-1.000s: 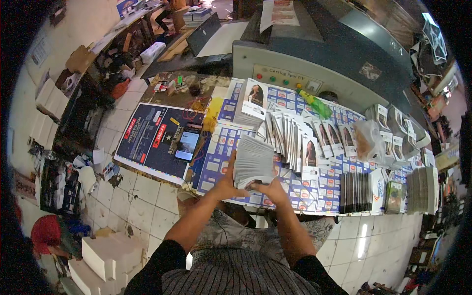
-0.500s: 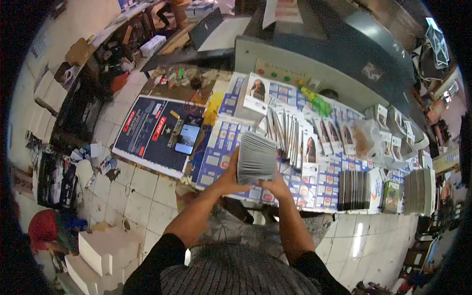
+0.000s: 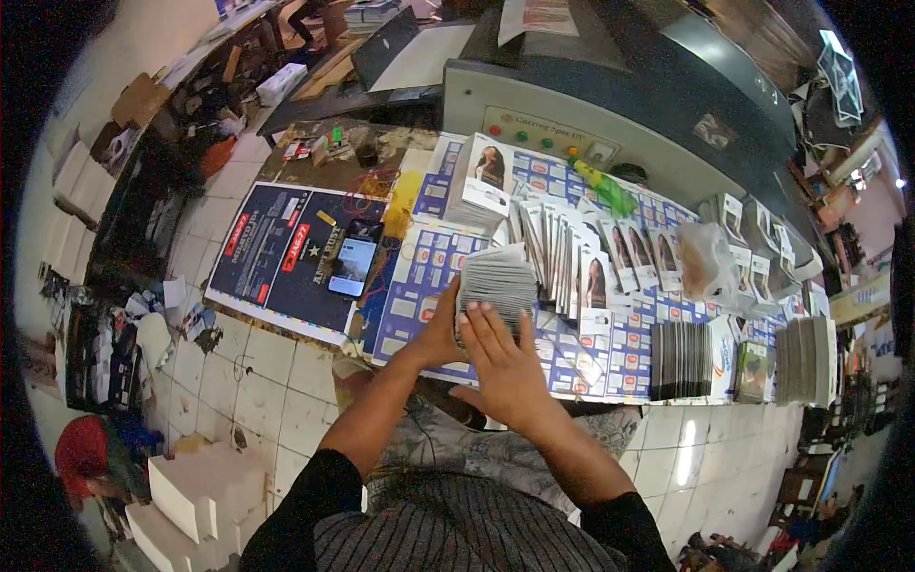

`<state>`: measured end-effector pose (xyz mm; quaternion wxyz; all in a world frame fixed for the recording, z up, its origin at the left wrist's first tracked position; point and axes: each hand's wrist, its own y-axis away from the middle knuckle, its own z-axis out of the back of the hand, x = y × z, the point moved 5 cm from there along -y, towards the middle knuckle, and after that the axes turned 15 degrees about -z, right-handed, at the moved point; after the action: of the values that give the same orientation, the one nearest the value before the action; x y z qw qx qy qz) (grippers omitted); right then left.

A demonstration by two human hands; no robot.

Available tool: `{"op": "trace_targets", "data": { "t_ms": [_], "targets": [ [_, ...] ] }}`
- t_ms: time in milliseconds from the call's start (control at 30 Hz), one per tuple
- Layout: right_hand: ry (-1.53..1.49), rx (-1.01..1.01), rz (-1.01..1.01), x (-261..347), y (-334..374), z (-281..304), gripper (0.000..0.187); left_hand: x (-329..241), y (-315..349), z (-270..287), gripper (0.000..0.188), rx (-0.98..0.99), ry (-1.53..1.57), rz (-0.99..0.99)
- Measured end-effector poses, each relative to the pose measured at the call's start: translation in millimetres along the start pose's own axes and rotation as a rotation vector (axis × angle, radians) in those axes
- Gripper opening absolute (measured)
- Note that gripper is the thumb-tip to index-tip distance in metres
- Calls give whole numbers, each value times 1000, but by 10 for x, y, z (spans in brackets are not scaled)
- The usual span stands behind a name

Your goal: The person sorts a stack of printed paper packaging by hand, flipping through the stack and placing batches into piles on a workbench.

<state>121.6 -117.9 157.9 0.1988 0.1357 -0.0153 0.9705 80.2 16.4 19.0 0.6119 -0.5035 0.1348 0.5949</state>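
A thick stack of folded cards (image 3: 499,273) stands at the table's front edge, its pale layered edges facing up. Wrapped round its left side is my left hand (image 3: 439,330), fingers partly hidden behind the stack. My right hand (image 3: 509,374) lies flat against the near part of the stack, fingers stretched out. Just right of the stack, a fanned row of cards (image 3: 556,250) with a long-haired figure printed on them leans across the table. Behind, a neat pile of the same cards (image 3: 477,195) lies flat.
Printed blue sheets (image 3: 410,334) cover the table. A phone (image 3: 354,266) lies on a dark printed sheet (image 3: 272,250) at left. A green bottle (image 3: 610,194), a plastic bag (image 3: 703,262) and upright card stacks (image 3: 682,360) stand to the right. Behind is a grey machine with coloured buttons (image 3: 521,137).
My right hand has left the stack's lower right corner and now lies flat over its near face. My left hand still holds the stack's left side. The view has shifted slightly.
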Motion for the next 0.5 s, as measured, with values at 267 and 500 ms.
{"op": "trace_targets", "data": {
  "t_ms": [267,500],
  "targets": [
    [68,47,-33,3,-92,150,118,206,151,-142,135,24,135,42],
    [34,-51,16,-115,-406,265,133,-45,-22,-70,125,-60,266,73]
  ]
}}
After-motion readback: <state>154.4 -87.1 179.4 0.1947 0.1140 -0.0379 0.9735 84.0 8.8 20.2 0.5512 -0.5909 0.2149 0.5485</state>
